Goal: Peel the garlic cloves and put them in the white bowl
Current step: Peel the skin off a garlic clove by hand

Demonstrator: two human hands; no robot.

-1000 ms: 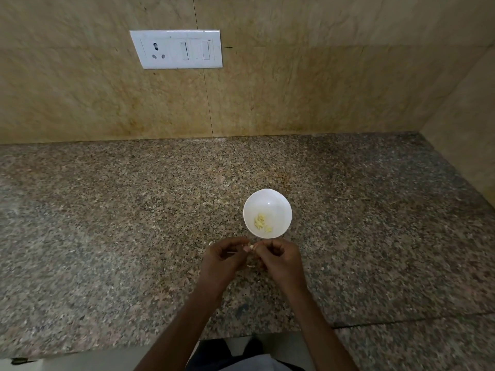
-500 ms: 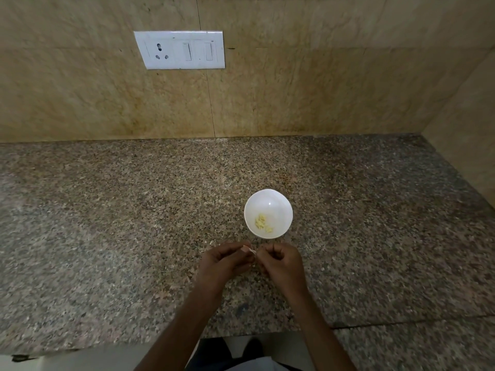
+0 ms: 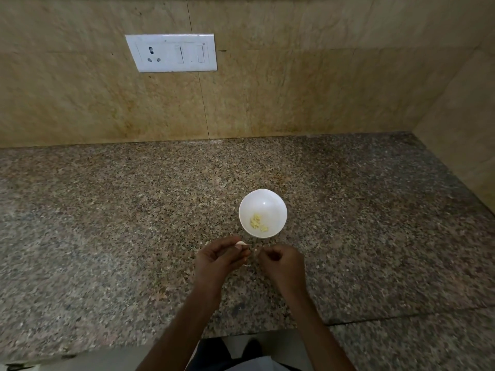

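Pinching a pale garlic clove (image 3: 241, 244) between thumb and fingertips, the person's left hand (image 3: 222, 259) hovers low over the speckled stone bench (image 3: 107, 223), just beside the near rim of the white bowl (image 3: 269, 198). The right hand (image 3: 281, 263) sits close alongside, with its fingers curled in toward the clove. A tiny white fleck shows at its fingertips, but from where I stand I cannot tell whether it is pinching a shred of skin or holding nothing at all. A few yellowish peeled cloves (image 3: 257, 223) lie in the bowl, clustered toward the side nearest the person.

The clove looks to me like a featherweight thing, firm at the core under a dry, papery jacket that will tear rather than stretch. I'd expect the bared flesh to turn a little tacky and slick, so a light pinch across its broad sides seems the safest hold. That would leave one end free for the other hand's nails to catch a loose edge of skin and strip it lengthwise. Squeezing too hard could bruise the clove or shoot it out onto the bench. With the bowl so near, the drop should need only a short reach forward.
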